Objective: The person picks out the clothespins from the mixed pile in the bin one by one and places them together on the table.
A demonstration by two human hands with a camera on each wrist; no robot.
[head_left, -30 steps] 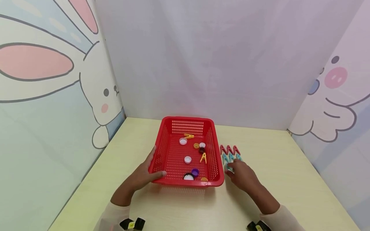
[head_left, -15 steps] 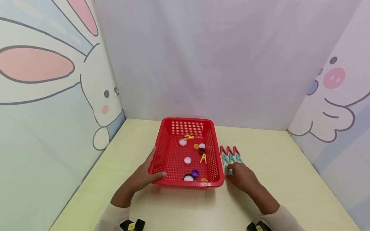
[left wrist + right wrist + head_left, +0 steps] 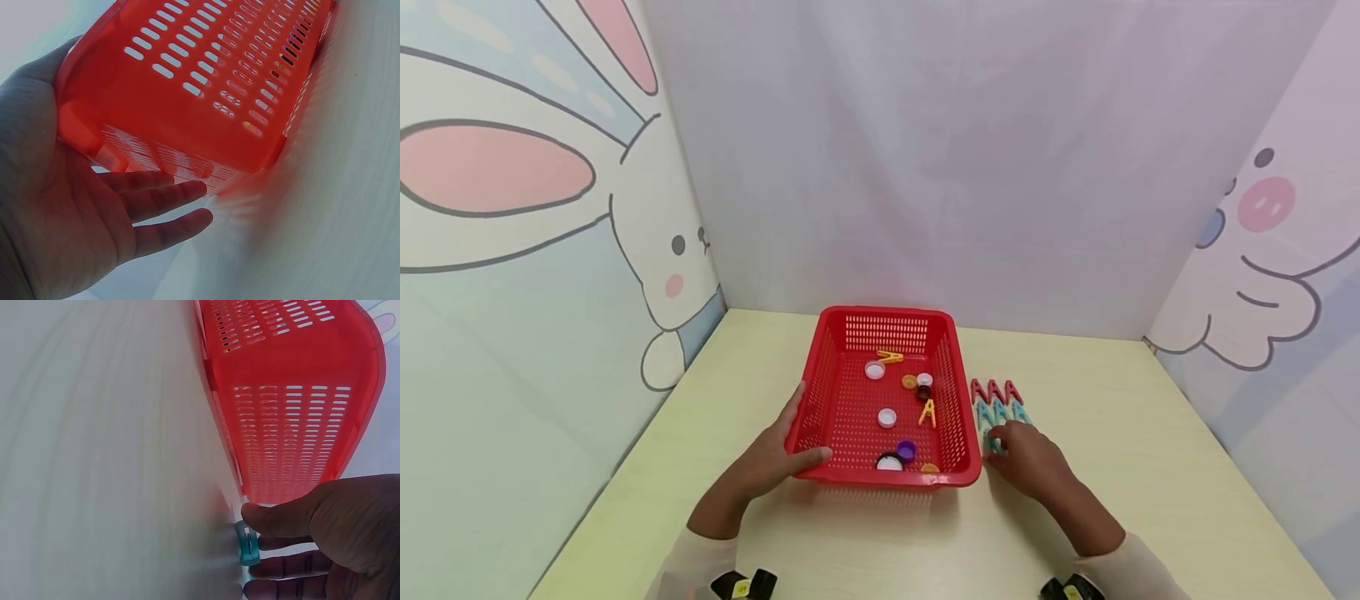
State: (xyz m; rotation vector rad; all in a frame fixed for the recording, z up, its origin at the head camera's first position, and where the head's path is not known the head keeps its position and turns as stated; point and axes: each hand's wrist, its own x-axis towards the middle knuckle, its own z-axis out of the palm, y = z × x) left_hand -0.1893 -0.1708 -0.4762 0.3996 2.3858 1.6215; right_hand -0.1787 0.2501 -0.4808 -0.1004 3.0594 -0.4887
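Note:
My left hand holds the near left corner of a red plastic basket, thumb over the rim and fingers along its outer side. In the left wrist view, these fingers are stretched beneath the rim. To the right of the basket, my right hand pinches a teal clothespin at the tabletop, thumb on one side and fingers on the other. Just beyond it lie a row of teal clothespins and a row of three red clothespins. The right hand partly hides the nearest row.
Inside the basket are two yellow clothespins and several bottle caps, among them a purple cap and a white cap. The pale wooden table meets a white back wall and side walls with cartoon animals.
The right hand's fingertips have shifted slightly at the teal clothespin. The left hand stays on the basket's corner, and the basket's contents lie as before.

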